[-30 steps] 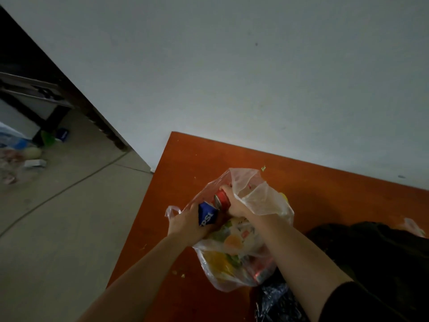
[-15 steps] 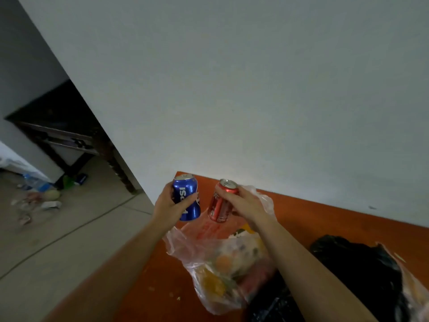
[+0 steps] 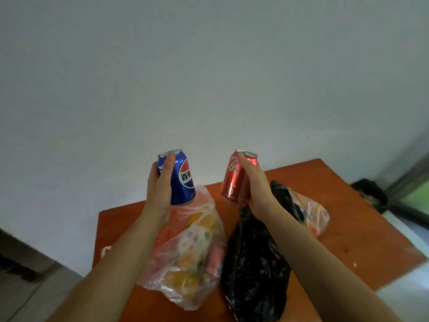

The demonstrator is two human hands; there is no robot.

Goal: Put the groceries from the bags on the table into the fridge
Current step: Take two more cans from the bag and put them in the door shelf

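Observation:
My left hand (image 3: 160,189) grips a blue Pepsi can (image 3: 183,180), upright, held in the air above the table. My right hand (image 3: 257,194) grips a red cola can (image 3: 234,180), tilted slightly, also lifted clear. Below them on the orange-brown table (image 3: 348,205) lies a clear plastic bag (image 3: 192,249) with colourful packets and another red can inside. Beside it lies a black plastic bag (image 3: 253,263), contents hidden. A second clear bag (image 3: 313,214) lies behind my right forearm. No fridge is in view.
A plain white wall (image 3: 209,77) rises right behind the table. Grey floor (image 3: 27,298) and a dark edge show at lower left. At the far right a dark object (image 3: 369,191) lies on the floor by a window frame.
Both hands pulled the cans out of the clear bag, lifted them and moved them apart. The view has swung to the right, showing the whole table and the other bags.

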